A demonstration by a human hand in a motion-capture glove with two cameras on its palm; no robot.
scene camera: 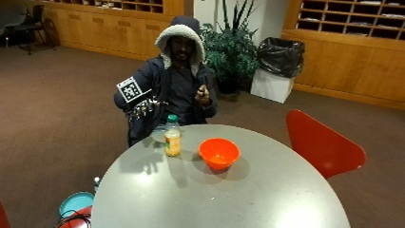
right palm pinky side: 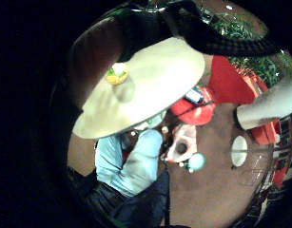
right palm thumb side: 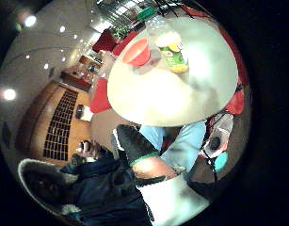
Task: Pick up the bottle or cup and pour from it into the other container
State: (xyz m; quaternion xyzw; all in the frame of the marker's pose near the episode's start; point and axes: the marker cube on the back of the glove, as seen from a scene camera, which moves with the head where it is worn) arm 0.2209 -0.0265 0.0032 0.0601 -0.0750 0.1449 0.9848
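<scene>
My gloved right hand (scene camera: 140, 108) hung raised above the table's near edge, fingers spread and pointing down, holding nothing. Below and just ahead of those fingertips stood the bottle (scene camera: 171, 136), upright on the round table (scene camera: 272, 194), green cap on, orange liquid filling roughly its lower half. Beyond the bottle, further from my hand and off to the side, the orange bowl (scene camera: 219, 152) sat near it but not touching.

I judged the bottle to be thin clear plastic: light, with the weight low where the liquid sat, and likely to dent if squeezed. The label band looked the best place to take hold, around mid-height, fingers wrapped from my side, thumb opposite. A smooth wall could slip, so gripping on the label seemed wiser than on the bare neck. The cap appeared to be on, which would block any pour until removed. The bowl looked light and might slide if bumped.
</scene>
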